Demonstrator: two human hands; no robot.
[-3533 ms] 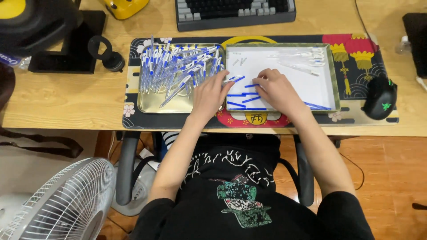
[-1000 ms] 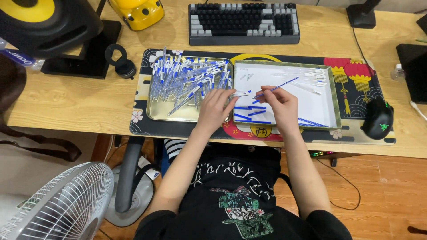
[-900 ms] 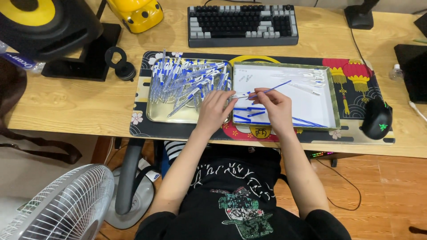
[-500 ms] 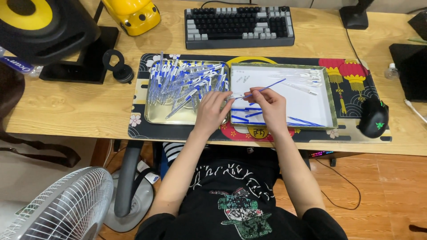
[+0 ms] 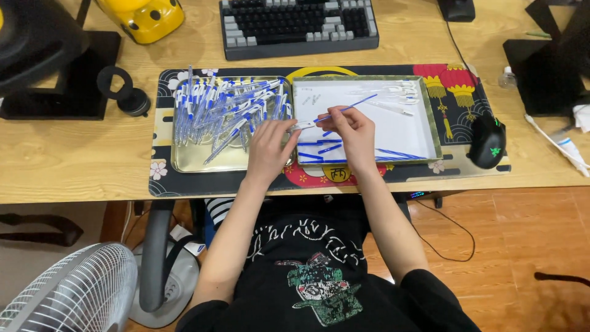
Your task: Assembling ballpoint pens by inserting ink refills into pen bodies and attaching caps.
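Sitting between two trays, the hands are meeting over the white-lined tray (image 5: 424, 132): left hand (image 5: 268, 150) is pinching a clear pen barrel (image 5: 302, 126), right hand (image 5: 351, 129) is gripping a thin blue refill (image 5: 359, 103). Heaped pens (image 5: 224, 110) are filling the metal tray (image 5: 190, 161) leftward. Loose refills (image 5: 326, 147) are lying beneath. The held refill's long axis is slanting up-right.

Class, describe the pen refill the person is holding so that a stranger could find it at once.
Start at the desk mat and find its right tray, lined with white paper. Above it, the right hand pinches a thin blue refill. It alone is lifted and slanted; the other refills lie flat.
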